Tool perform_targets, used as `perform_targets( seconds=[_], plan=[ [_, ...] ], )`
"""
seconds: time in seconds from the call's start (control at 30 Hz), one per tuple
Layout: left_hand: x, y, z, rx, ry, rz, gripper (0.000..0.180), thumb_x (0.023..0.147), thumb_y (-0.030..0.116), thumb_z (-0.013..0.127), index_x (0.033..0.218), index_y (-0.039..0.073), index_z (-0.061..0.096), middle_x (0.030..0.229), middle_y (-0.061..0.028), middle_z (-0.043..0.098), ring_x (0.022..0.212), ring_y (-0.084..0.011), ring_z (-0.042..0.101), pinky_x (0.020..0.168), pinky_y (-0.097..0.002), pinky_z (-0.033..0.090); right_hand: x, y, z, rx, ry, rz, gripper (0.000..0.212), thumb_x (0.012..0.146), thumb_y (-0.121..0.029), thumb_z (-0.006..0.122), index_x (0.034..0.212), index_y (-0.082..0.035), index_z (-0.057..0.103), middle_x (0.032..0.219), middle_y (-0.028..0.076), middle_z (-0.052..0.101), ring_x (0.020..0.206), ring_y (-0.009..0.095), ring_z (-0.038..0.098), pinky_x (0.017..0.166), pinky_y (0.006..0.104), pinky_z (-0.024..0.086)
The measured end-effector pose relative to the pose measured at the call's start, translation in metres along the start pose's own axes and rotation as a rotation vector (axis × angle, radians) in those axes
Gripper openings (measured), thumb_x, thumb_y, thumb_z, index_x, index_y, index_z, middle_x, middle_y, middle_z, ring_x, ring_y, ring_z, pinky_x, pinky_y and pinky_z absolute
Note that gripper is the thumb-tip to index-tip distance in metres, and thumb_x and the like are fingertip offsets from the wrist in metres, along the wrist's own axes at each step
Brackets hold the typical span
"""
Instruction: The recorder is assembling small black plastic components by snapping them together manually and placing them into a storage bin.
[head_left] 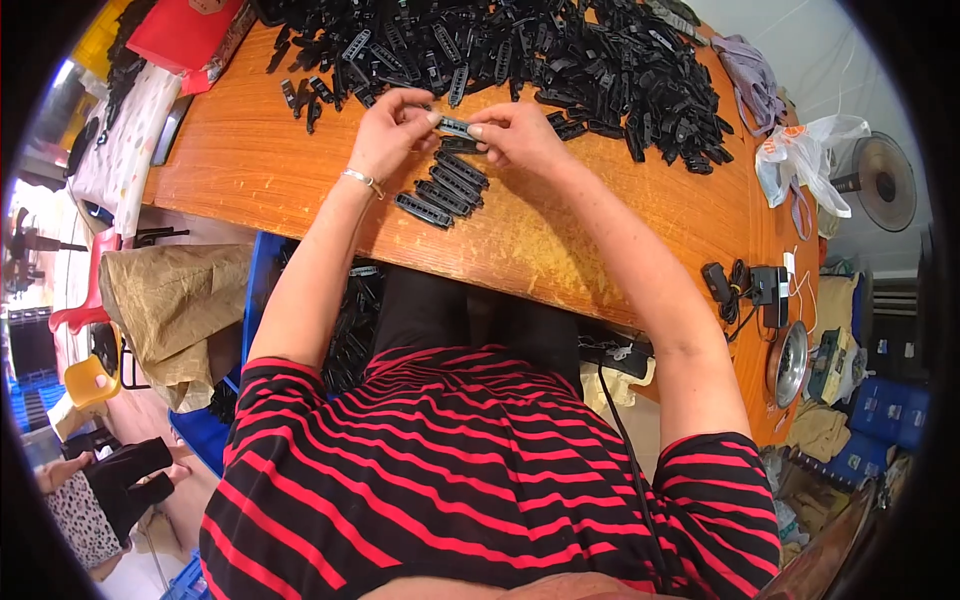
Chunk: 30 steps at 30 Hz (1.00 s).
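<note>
Between my two hands is a narrow black plastic strip-shaped part (456, 127) with a slotted face. My left hand (390, 135), with a bracelet at the wrist, pinches its left end. The thumb and fingers of my right hand (520, 138) close on its right end. Just below, several similar black slotted parts (422, 210) lie side by side on the wooden table, slightly slanted. Beyond my hands spreads a big heap of loose black parts (600, 65). A few small black pieces (312, 98) lie apart at its left.
A red packet (185, 38) is at the far left. On the right are a plastic bag (800, 155), a fan (885, 180), a black adapter with cables (770, 292) and a metal bowl (790, 365). A blue bin (262, 290) stands below the front edge. Another person (95, 500) is at lower left.
</note>
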<state>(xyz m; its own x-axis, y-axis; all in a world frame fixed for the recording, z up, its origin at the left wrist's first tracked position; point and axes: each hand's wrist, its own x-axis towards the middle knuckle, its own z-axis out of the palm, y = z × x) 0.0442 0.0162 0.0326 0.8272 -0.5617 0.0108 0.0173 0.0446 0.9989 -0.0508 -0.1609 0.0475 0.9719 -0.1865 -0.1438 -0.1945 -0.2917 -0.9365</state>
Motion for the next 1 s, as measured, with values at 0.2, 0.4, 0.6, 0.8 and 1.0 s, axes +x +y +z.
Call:
perform_targets(
  seconds=[0.2, 0.4, 0.6, 0.8, 1.0],
  plan=[
    [0.012, -0.022, 0.004, 0.0, -0.099, -0.132, 0.008, 0.086, 0.005, 0.065, 0.086, 0.001, 0.058, 0.069, -0.0006, 0.057, 0.058, -0.0074, 0.053, 0.05, -0.0203, 0.042, 0.005, 0.009, -0.001, -0.011, 0.042, 0.119, 0.018, 0.085, -0.016, 0.068, 0.086, 0.0, 0.06, 0.067, 0.003, 0.061, 0.053, 0.007, 0.057, 0.044, 0.0214, 0.046],
    [0.02, -0.03, 0.009, 0.285, -0.055, -0.074, 0.015, 0.082, 0.01, 0.071, 0.081, 0.003, 0.058, 0.068, 0.0006, 0.056, 0.058, -0.0057, 0.049, 0.05, -0.0208, 0.041, 0.009, 0.017, -0.002, -0.035, 0.056, 0.191, 0.022, 0.084, -0.019, 0.07, 0.082, 0.0, 0.057, 0.066, 0.005, 0.061, 0.05, 0.009, 0.057, 0.042, 0.0227, 0.046],
    [0.021, -0.037, 0.008, 0.431, -0.024, -0.069, 0.021, 0.079, 0.014, 0.075, 0.079, 0.003, 0.058, 0.068, 0.0006, 0.056, 0.056, -0.0071, 0.047, 0.05, -0.0238, 0.04, 0.01, 0.012, 0.0, -0.042, 0.002, 0.246, 0.026, 0.084, -0.022, 0.07, 0.078, -0.001, 0.056, 0.063, 0.005, 0.06, 0.048, 0.01, 0.055, 0.042, 0.0253, 0.046],
    [0.022, -0.025, 0.014, 0.461, -0.023, -0.143, 0.024, 0.079, 0.015, 0.074, 0.076, 0.003, 0.054, 0.066, -0.0002, 0.055, 0.055, -0.0086, 0.045, 0.048, -0.026, 0.04, 0.017, 0.008, -0.006, 0.154, -0.07, 0.416, 0.027, 0.086, -0.021, 0.069, 0.075, -0.001, 0.053, 0.06, 0.007, 0.059, 0.044, 0.011, 0.052, 0.038, 0.0276, 0.042],
    [0.027, -0.025, 0.013, 0.741, -0.078, -0.144, 0.027, 0.08, 0.019, 0.074, 0.077, 0.003, 0.052, 0.068, -0.0008, 0.055, 0.062, -0.0094, 0.046, 0.057, -0.0273, 0.043, 0.025, -0.003, -0.003, -0.116, -0.091, 0.49, 0.034, 0.085, -0.022, 0.069, 0.072, 0.007, 0.058, 0.059, 0.012, 0.06, 0.041, 0.015, 0.049, 0.035, 0.0295, 0.039]
  ],
)
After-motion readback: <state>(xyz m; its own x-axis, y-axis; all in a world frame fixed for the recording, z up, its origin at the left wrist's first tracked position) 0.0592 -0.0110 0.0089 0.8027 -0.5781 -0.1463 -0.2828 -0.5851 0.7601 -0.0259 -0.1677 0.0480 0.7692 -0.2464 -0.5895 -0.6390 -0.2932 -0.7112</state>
